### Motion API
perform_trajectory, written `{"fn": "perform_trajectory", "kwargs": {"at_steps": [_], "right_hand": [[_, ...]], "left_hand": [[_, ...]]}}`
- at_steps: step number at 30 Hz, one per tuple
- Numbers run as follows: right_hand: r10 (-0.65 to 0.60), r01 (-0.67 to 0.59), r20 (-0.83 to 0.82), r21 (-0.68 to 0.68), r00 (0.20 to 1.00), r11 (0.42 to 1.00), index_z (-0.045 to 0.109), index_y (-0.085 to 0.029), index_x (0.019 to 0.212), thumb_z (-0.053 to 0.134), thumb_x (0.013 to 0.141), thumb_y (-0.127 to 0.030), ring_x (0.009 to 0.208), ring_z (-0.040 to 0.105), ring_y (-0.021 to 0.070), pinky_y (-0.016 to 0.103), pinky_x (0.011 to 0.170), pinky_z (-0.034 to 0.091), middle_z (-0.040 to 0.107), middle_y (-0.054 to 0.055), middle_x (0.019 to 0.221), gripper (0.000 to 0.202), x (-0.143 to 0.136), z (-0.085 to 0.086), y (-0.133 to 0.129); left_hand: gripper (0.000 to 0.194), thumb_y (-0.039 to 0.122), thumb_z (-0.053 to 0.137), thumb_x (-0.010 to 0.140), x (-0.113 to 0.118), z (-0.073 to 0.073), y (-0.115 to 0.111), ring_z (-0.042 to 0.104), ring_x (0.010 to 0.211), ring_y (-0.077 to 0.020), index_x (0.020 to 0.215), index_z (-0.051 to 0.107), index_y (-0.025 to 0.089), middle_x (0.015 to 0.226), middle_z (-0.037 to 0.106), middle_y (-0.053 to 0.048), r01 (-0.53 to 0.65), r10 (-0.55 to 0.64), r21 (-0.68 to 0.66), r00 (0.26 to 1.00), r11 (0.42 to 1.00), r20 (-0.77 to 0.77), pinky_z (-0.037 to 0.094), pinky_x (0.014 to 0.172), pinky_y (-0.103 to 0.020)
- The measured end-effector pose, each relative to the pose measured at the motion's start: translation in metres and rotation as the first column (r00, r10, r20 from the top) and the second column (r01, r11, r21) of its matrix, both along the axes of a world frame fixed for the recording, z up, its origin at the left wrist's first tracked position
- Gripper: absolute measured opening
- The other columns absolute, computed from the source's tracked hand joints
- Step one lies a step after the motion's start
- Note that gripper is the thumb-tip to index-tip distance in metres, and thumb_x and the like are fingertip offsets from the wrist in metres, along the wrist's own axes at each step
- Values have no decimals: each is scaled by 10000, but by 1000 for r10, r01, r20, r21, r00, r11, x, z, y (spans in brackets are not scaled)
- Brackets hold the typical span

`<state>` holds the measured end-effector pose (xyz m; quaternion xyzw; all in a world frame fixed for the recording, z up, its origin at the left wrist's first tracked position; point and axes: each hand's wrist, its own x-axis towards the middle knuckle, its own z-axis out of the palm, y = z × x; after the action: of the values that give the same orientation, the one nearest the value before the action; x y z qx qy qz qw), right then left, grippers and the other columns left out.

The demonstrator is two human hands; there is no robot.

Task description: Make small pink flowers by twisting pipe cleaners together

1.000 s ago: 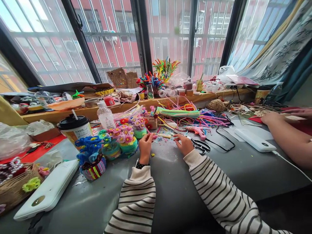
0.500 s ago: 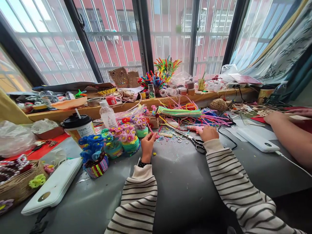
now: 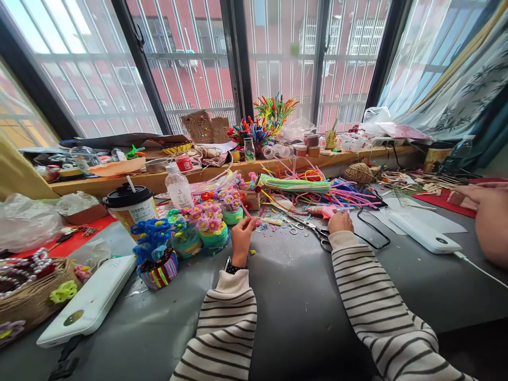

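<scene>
My left hand (image 3: 241, 239) is closed in a pinch on a thin pink pipe cleaner (image 3: 246, 218), beside pots of fuzzy pink flowers (image 3: 208, 216). My right hand (image 3: 340, 221) is curled around the rear of a pink glue gun (image 3: 324, 211), whose front points left; the fingertips are partly hidden. Black-handled scissors (image 3: 324, 239) lie just left of that wrist. Smaller silver scissors (image 3: 293, 228) rest between my hands among coloured fluff scraps. A pot of blue pipe-cleaner flowers (image 3: 154, 248) stands left of my left hand.
Bundled pipe cleaners (image 3: 296, 183) lie behind my hands. A lidded cup (image 3: 133, 203) and a bottle (image 3: 178, 186) stand at the left. White power banks (image 3: 424, 232) flank the work area, with cables. Another person's hand (image 3: 482, 198) is at the right edge.
My right hand has shifted slightly down and right, showing more of the pink glue gun. The left hand stays almost in place. The other person's arm has moved right.
</scene>
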<state>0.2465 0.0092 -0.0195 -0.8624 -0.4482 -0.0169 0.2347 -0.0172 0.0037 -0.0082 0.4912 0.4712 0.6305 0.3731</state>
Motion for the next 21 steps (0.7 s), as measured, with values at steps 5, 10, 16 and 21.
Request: {"fn": "perform_trajectory", "kwargs": {"at_steps": [5,10,16,21], "right_hand": [[57,-57,-5,16,998,998,521,-32,1028,359,762,-189,884,528,296,376,702,406,469,230,1028,348,4,0,-4],[59,-55,-18,160,998,986,486,-73,1067,373,751,-213,927,503,264,344,737,391,465,182,1052,364,2,4,-8],[71,-19,-166,292,984,956,481,-119,1078,366,732,-257,911,496,222,319,738,381,528,126,1009,390,-1,9,-10],[90,-21,-258,258,962,966,541,-168,982,446,664,-370,765,527,213,290,633,377,583,90,868,389,-11,19,-18]], "left_hand": [[295,403,610,558,-2,-3,2,526,576,-102,651,605,123,605,580,-7,19,-18,35,1000,999,-21,451,589,-222],[301,417,599,564,-1,-2,1,525,572,-107,652,605,129,610,585,-9,27,-26,34,999,999,-40,436,581,-227],[272,400,609,559,-2,0,0,518,575,-106,643,620,141,600,596,-5,-25,27,29,996,999,-88,415,574,-214],[276,383,632,538,0,4,-3,516,586,-104,657,632,134,615,601,-8,15,-14,11,999,1000,-39,420,561,-216]]}}
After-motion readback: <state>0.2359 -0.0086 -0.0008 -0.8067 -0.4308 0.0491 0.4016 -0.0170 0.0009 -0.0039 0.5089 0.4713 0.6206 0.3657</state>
